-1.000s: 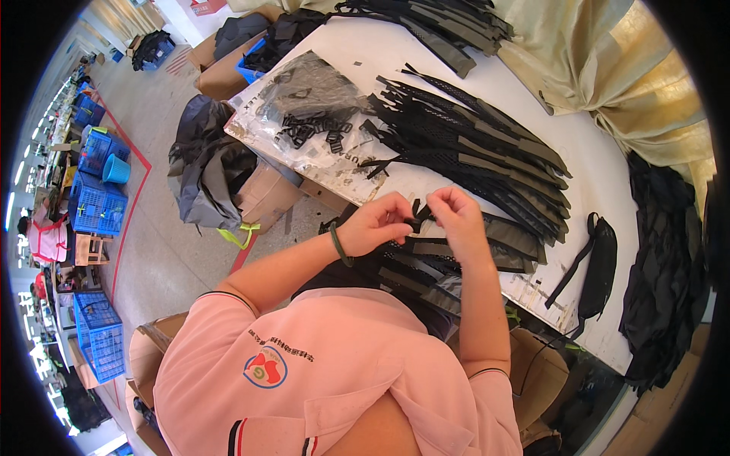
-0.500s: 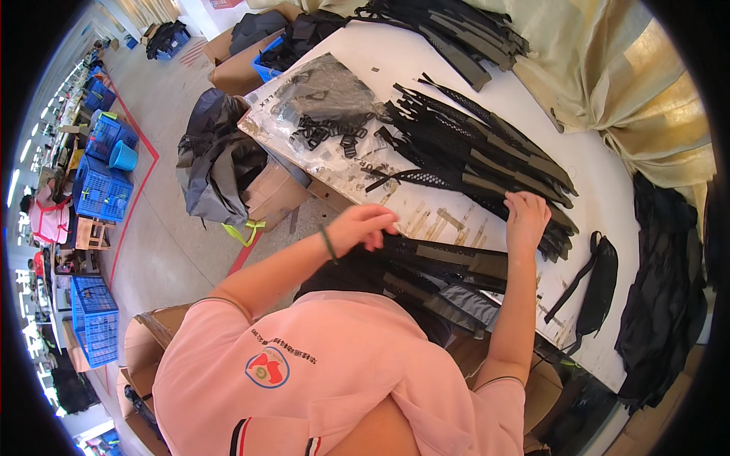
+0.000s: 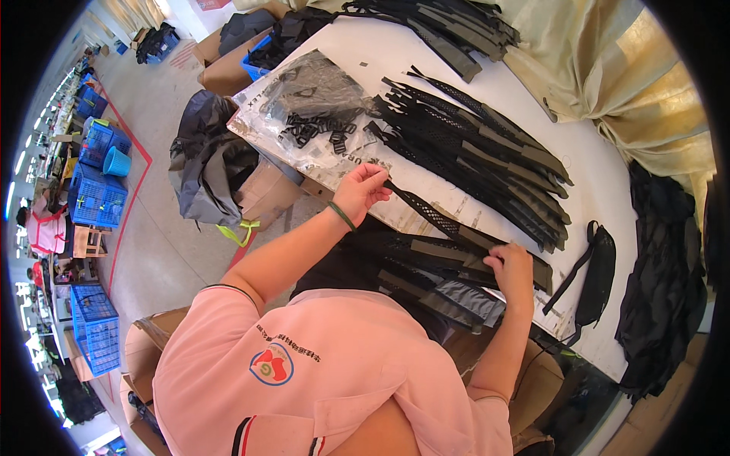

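A black mesh strap (image 3: 435, 218) with a dark grey panel is stretched across the near side of the table. Its narrow end is pinched in my left hand (image 3: 363, 194). My right hand (image 3: 514, 275) is closed on the wider panel part, fingers bent over its edge. Just beyond lies a fanned pile of similar straps (image 3: 487, 163), mesh ends to the left. More black strap pieces (image 3: 426, 258) and a grey fabric piece (image 3: 465, 304) lie close to my body, below the held strap.
Black plastic buckles (image 3: 323, 128) lie by a clear plastic bag (image 3: 315, 80) at the table's far left. Another strap bundle (image 3: 449, 30) is at the back. A black pouch-like piece (image 3: 597, 273) rests on the right, near hanging black fabric (image 3: 660, 296). Left of the table stands a bag-lined carton (image 3: 266, 190).
My right hand has come nearer from the pile, and one strap now lies apart from it. My left hand has moved up slightly and now holds that strap's narrow end.
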Available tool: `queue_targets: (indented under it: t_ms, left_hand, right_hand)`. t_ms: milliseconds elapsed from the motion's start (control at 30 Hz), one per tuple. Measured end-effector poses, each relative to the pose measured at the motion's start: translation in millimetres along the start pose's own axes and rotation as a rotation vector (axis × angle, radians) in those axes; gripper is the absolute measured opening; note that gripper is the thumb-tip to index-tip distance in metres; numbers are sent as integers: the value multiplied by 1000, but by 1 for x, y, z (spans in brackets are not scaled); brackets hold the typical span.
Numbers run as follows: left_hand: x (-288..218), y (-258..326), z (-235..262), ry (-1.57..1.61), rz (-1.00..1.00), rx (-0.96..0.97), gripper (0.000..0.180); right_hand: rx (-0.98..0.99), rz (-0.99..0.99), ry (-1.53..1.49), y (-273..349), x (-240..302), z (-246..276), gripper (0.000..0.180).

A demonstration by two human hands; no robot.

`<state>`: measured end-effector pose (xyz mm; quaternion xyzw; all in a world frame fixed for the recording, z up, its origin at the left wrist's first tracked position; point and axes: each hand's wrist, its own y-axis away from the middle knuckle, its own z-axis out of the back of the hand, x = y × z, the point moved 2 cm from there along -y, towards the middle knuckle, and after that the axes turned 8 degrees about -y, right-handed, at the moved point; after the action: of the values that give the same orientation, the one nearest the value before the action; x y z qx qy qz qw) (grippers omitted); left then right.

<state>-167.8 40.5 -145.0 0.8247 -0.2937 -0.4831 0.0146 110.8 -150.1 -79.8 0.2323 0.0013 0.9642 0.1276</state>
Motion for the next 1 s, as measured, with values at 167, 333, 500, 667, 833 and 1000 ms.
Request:
queue_targets:
  t_ms: [167,333,500,667,833,1000]
  left_hand:
    - [-5,14,-10,-156,-93,44,9]
    - [-29,15,-2,-358,-156,134,12]
    - [-91,-43,76,-1399,-537,-353,26]
    - [-98,-86,87,-1712,-187,-367,38]
    - [-101,-90,80,-1812,-124,-311,45]
    - [-98,-96,99,-1829,-372,-296,22]
  right_hand:
    - [-196,398,-439,-55,97,-34,51]
    - [-65,496,-756,-85,128,-99,34]
    - [44,390,-945,-88,135,-98,21]
    - [94,367,-952,-87,145,-96,18]
    - [114,276,-972,-88,138,-100,14]
    - [214,-18,-1249,-92,135,-100,11]
